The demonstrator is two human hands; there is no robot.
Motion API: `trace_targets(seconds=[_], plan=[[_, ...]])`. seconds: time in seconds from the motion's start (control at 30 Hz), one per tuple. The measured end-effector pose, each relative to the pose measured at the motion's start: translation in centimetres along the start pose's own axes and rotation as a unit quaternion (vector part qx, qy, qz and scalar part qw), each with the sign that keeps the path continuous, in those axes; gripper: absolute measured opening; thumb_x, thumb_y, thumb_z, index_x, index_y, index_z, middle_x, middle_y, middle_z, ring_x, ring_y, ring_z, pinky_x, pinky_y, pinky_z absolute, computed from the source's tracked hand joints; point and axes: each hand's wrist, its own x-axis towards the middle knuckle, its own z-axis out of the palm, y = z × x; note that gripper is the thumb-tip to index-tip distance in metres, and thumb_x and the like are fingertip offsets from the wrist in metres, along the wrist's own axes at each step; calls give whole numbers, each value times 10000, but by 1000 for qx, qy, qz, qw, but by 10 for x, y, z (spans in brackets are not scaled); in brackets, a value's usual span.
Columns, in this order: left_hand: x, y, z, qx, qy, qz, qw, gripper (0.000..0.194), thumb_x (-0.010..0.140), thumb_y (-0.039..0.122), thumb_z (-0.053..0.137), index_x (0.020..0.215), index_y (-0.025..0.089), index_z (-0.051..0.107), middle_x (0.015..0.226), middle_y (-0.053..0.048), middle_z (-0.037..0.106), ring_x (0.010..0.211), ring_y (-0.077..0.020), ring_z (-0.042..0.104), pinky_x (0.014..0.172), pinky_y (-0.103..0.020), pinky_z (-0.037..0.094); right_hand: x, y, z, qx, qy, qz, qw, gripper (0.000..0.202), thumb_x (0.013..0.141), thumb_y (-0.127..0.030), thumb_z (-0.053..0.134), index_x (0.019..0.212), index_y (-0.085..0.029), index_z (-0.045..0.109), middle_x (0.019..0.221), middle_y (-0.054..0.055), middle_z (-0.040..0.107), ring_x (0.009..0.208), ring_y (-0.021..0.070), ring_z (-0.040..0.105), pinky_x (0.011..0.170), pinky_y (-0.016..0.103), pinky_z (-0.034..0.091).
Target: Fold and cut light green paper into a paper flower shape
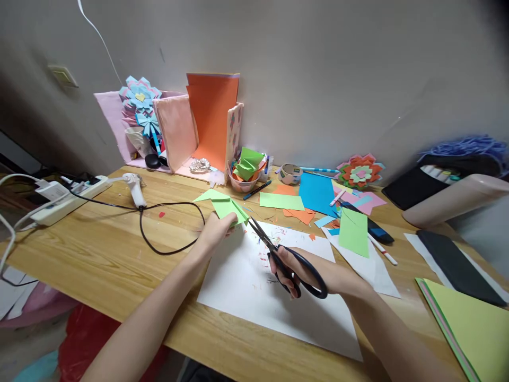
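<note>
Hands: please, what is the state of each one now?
Left hand: closed on the green paper.
Right hand: closed in the handles of the black scissors, blades slightly open at the paper.

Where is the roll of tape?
In the head view the tape sits at the back of the table, right of centre near the wall, between the bowl of paper scraps and the blue sheet.
</note>
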Motion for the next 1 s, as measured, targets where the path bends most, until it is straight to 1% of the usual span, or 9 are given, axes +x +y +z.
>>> trace_targets(seconds=[0.1, 0.27, 0.4, 0.5, 0.57, 0.7, 0.83, 0.9, 1.0], plan=[[0, -6, 3, 19, -16, 14, 1000, 192, 607, 207, 479, 519, 196, 308, 460, 77, 298, 414, -53, 229, 403, -199, 167, 4, 1, 6, -32, 40, 12, 999, 573, 821, -685, 235, 788, -168, 481, 586, -7, 502, 466, 107, 503, 485, 232, 407], [-5, -6, 7, 25, -41, 4, 999, 195, 613, 212, 476, 507, 196, 314, 457, 72, 286, 422, -60, 220, 417, -211, 159, 9, 4, 10, -39, 58, 19, 997, 542, 832, -669, 249, 765, -174, 460, 563, -22, 484, 447, 99, 500, 467, 218, 396], [-6, -2, 8, -12, -73, -10, 997, 244, 633, 254, 489, 508, 203, 286, 463, 75, 246, 425, -60, 182, 428, -223, 144, 13, 8, 11, 1, 54, 4, 999, 551, 820, -684, 254, 756, -176, 456, 552, -36, 450, 422, 95, 499, 446, 218, 402], [-5, -3, 8, -23, -91, 5, 996, 294, 681, 316, 482, 508, 206, 272, 472, 71, 235, 428, -67, 199, 436, -230, 161, 18, 14, 11, 53, 44, -23, 997, 595, 805, -711, 205, 765, -176, 463, 513, -45, 436, 390, 91, 482, 432, 221, 419], [-5, -6, 9, 8, -74, 41, 996, 310, 722, 337, 458, 496, 201, 296, 467, 60, 274, 433, -76, 246, 448, -235, 197, 22, 17, 11, 94, 36, -30, 994, 641, 775, -747, 173, 769, -177, 463, 479, -51, 424, 364, 93, 456, 407, 228, 432], [-10, -8, 11, 147, 3, 127, 981, 356, 792, 364, 423, 486, 189, 376, 468, 37, 369, 466, -100, 349, 497, -243, 253, 24, 20, 12, 146, 23, -31, 988, 652, 739, -779, 195, 764, -182, 454, 454, -62, 397, 354, 93, 428, 398, 254, 474], [-15, -9, 13, 283, 93, 189, 936, 360, 814, 366, 444, 510, 177, 476, 482, 13, 458, 475, -114, 402, 505, -250, 227, 24, 19, 14, 162, -10, -32, 986, 690, 707, -807, 170, 739, -183, 462, 425, -65, 383, 346, 95, 422, 412, 271, 491], [-16, -11, 14, 341, 118, 218, 907, 393, 842, 335, 407, 490, 177, 481, 492, -10, 487, 488, -123, 424, 516, -258, 225, 25, 18, 16, 169, -24, -32, 985, 714, 692, -818, 149, 745, -182, 469, 420, -64, 389, 343, 99, 433, 406, 269, 487], [-16, -14, 15, 421, 146, 243, 862, 411, 856, 303, 384, 474, 180, 478, 479, -23, 486, 476, -126, 419, 516, -269, 220, 25, 16, 21, 192, -24, -32, 981, 752, 676, -827, 114, 772, -178, 481, 446, -56, 417, 358, 107, 468, 418, 272, 490]])
